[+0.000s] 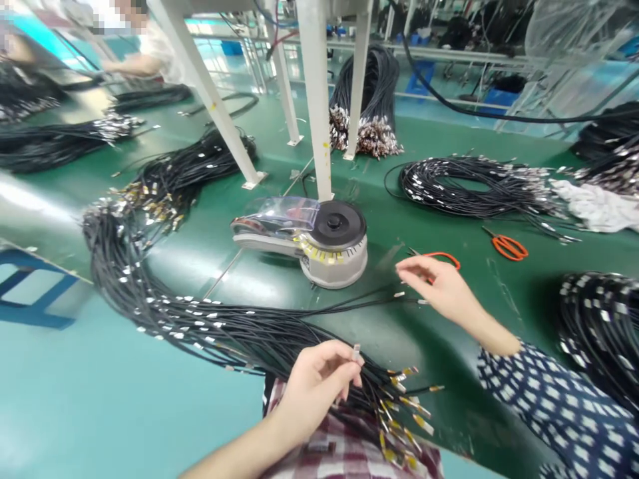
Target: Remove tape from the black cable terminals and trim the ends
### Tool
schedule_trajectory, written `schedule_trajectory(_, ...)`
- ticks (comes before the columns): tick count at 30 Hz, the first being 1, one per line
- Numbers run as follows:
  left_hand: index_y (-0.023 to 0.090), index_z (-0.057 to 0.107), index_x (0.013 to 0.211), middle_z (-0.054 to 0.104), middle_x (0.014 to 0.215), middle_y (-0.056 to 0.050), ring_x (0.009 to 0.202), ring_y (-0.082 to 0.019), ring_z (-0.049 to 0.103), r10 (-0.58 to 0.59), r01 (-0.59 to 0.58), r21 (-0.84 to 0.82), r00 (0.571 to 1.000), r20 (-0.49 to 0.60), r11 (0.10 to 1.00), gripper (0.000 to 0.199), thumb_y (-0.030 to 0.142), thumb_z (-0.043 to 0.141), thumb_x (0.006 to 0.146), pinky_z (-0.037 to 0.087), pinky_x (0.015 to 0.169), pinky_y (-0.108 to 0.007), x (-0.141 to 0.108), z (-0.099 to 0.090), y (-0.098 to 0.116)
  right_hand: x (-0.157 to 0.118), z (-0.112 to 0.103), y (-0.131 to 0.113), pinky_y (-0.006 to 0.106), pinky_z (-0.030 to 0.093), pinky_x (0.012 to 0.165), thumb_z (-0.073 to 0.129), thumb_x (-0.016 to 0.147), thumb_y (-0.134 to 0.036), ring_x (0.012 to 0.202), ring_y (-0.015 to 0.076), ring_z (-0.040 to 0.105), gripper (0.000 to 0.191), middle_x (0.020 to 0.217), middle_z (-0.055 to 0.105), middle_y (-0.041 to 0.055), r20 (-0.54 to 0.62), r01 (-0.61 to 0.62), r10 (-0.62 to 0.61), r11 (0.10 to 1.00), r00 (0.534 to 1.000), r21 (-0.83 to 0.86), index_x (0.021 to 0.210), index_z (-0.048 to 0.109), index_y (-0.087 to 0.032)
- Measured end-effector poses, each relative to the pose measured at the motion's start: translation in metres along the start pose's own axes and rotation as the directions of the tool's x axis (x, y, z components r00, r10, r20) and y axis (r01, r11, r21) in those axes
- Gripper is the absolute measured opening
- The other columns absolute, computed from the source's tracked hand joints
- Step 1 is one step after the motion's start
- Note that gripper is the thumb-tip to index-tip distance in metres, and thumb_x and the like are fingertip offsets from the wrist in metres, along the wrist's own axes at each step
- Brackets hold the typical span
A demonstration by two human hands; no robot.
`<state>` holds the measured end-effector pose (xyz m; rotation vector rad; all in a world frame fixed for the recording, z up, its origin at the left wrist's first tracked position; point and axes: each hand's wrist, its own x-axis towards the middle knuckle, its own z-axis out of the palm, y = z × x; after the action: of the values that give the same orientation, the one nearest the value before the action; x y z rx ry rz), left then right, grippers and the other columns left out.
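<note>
Your left grip (319,378) pinches a cable tip (356,352) that sticks up. Ahead and right, your right grip (442,287) looks bunched; I can't tell if it holds anything.

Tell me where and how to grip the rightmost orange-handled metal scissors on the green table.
Take the orange oval handle loops, probably from above on the near right: the scissors lie flat, loops towards that side, slim blades pointing away leftward.
</note>
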<state>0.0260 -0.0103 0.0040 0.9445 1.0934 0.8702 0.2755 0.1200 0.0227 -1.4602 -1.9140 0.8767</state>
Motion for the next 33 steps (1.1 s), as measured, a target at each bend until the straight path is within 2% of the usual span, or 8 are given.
schedule_trajectory(2, 0.012, 0.066, 0.078, 0.066, 0.059, -0.003, 0.04, -0.006, 0.048, -0.068, 0.066, -0.115, 0.998, -0.016, 0.991, 0.03, 0.041, 0.074, 0.079, 0.039, 0.04, -0.017, 0.005, 0.001, -0.001, 0.0, 0.02, -0.029, 0.035, 0.054, 0.068, 0.066, 0.084, -0.046, 0.066, 0.0181, 0.068, 0.033, 0.086, 0.075, 0.0072, 0.14, -0.134, 0.091, 0.932, 0.986, 0.337, 0.101, 0.07, -0.019)
schedule_trajectory(5, 0.011, 0.065, 0.076, 0.066, 0.058, -0.004, 0.038, -0.006, 0.048, -0.077, 0.073, -0.188, 0.997, -0.019, 0.979, 0.042, 0.049, 0.079, 0.072, 0.039, 0.038, -0.017, 0.008, 0.001, 0.0, 0.01, 0.043, -0.062, 0.028, 0.048, 0.057, 0.073, 0.076, -0.049, 0.053, 0.0119, 0.06, 0.041, 0.076, 0.073, 0.0039, 0.209, -0.244, 0.15, 0.789, 0.966, 0.564, 0.102, 0.071, -0.017)
schedule_trajectory(10, 0.01, 0.065, 0.076, 0.066, 0.058, -0.005, 0.038, -0.006, 0.048, -0.069, 0.062, -0.233, 0.997, -0.02, 0.97, 0.045, 0.051, 0.08, 0.07, 0.039, 0.038, -0.017, 0.008, 0.0, -0.001, 0.033, 0.061, -0.083, 0.022, 0.035, 0.046, 0.077, 0.072, -0.052, 0.047, 0.0077, 0.053, 0.04, 0.067, 0.069, 0.0024, 0.27, -0.349, 0.226, 0.696, 0.936, 0.628, 0.085, 0.072, -0.015)
schedule_trajectory(14, 0.01, 0.065, 0.076, 0.067, 0.059, -0.005, 0.039, -0.006, 0.049, -0.062, 0.056, -0.248, 0.998, -0.015, 0.967, 0.043, 0.05, 0.081, 0.071, 0.04, 0.038, -0.018, 0.008, -0.001, 0.0, 0.031, 0.063, -0.097, 0.021, 0.036, 0.047, 0.083, 0.065, -0.045, 0.048, 0.0071, 0.046, 0.034, 0.055, 0.058, -0.0039, 0.195, -0.317, 0.255, 0.647, 0.947, 0.694, 0.073, 0.067, -0.015)
schedule_trajectory(17, 0.011, 0.065, 0.077, 0.067, 0.059, -0.004, 0.038, -0.007, 0.05, -0.065, 0.058, -0.263, 0.998, -0.018, 0.963, 0.041, 0.048, 0.081, 0.071, 0.039, 0.037, -0.018, 0.008, -0.002, 0.002, 0.015, 0.055, -0.104, 0.021, 0.034, 0.046, 0.08, 0.07, -0.046, 0.047, 0.0077, 0.043, 0.033, 0.051, 0.054, -0.0056, 0.268, -0.313, 0.174, 0.677, 0.948, 0.666, 0.075, 0.065, -0.017)
schedule_trajectory(22, 0.011, 0.067, 0.082, 0.067, 0.059, -0.003, 0.039, -0.006, 0.05, -0.084, 0.082, -0.304, 0.996, 0.005, 0.949, 0.035, 0.042, 0.08, 0.075, 0.04, 0.038, -0.017, 0.009, -0.005, 0.002, -0.018, 0.037, -0.088, 0.023, 0.036, 0.049, 0.07, 0.081, -0.047, 0.049, 0.0091, 0.044, 0.032, 0.054, 0.054, -0.0047, 0.571, -0.347, 0.068, 0.851, 0.818, 0.395, 0.076, 0.06, -0.018)
schedule_trajectory(26, 0.01, 0.067, 0.085, 0.067, 0.061, -0.003, 0.039, -0.006, 0.051, -0.098, 0.105, -0.322, 0.995, 0.037, 0.941, 0.031, 0.038, 0.079, 0.077, 0.04, 0.037, -0.016, 0.01, -0.006, -0.001, -0.035, 0.032, -0.07, 0.025, 0.039, 0.06, 0.062, 0.088, -0.041, 0.061, 0.0111, 0.046, 0.028, 0.066, 0.056, -0.0019, 0.582, -0.229, 0.038, 0.938, 0.812, 0.259, 0.075, 0.061, -0.017)
schedule_trajectory(33, 0.013, 0.064, 0.104, 0.069, 0.06, -0.001, 0.037, -0.008, 0.053, -0.128, 0.13, -0.323, 0.991, 0.026, 0.938, 0.039, 0.034, 0.08, 0.076, 0.041, 0.035, -0.016, 0.01, -0.008, -0.002, -0.036, 0.042, -0.061, 0.025, 0.041, 0.065, 0.059, 0.09, -0.033, 0.068, 0.0134, 0.05, 0.022, 0.071, 0.061, -0.0006, 0.621, -0.132, -0.043, 0.963, 0.782, 0.233, 0.077, 0.065, -0.017)
